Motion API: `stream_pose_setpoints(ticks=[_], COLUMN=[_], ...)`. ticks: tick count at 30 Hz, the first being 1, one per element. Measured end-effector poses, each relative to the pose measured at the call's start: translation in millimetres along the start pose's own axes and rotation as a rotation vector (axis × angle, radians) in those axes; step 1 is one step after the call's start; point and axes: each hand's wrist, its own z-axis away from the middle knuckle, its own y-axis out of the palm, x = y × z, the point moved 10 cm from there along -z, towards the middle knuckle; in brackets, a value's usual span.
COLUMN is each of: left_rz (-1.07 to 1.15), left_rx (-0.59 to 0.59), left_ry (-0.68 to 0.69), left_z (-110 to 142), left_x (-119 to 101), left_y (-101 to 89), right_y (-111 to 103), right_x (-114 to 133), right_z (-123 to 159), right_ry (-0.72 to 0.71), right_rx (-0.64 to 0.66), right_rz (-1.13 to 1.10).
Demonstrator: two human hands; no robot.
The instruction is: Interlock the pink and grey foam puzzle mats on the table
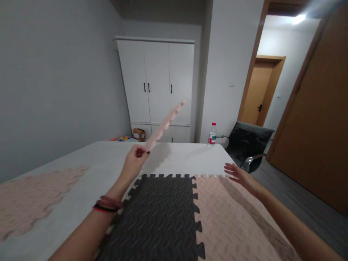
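My left hand grips one edge of a pink foam mat tile, which is held up and tilted, seen nearly edge-on and slightly blurred. Below it on the white table lies a dark grey foam tile with toothed edges. A second pink tile lies beside the grey one, their teeth meeting along one side. Over the far right part of that pink tile hovers my right hand, fingers apart and holding nothing. Another pink tile rests apart at the table's left.
Near the table's far right corner stands a clear bottle with a red cap. A black chair is beside that corner. Behind the table are a white wardrobe and a cardboard box. A wooden door stands at the right.
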Motion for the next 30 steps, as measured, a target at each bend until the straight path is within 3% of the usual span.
stream_pose_setpoints(ticks=[3,6,8,11,14,19,30], left_rz=[0.036,0.013,-0.026,-0.099,-0.176,-0.302,-0.438], left_rx=[0.216,0.413,0.528,0.631,0.656,0.695,0.811], left_ry=[0.136,0.228,0.264,0.277,0.265,0.248,0.359], left_z=[-2,17,36,58,62,53,56], left_x=[-41,-59,-60,-52,-44,-33,-37], left_y=[109.4,197.5,242.1,284.6,303.1,312.4,320.3], right_y=[-42,-87,-111,-124,-123,-117,-109], right_x=[-7,-26,-48,-80,-98,-100,-99], right_z=[-15,-22,-24,-29,-44,-68,-71], right_ry=[0.046,0.079,0.132,0.181,0.138,0.017,0.025], right_rx=[-0.020,-0.143,-0.257,-0.337,-0.386,-0.434,-0.440], right_rz=[-0.155,-0.098,0.099,0.344,0.507,0.778,1.086])
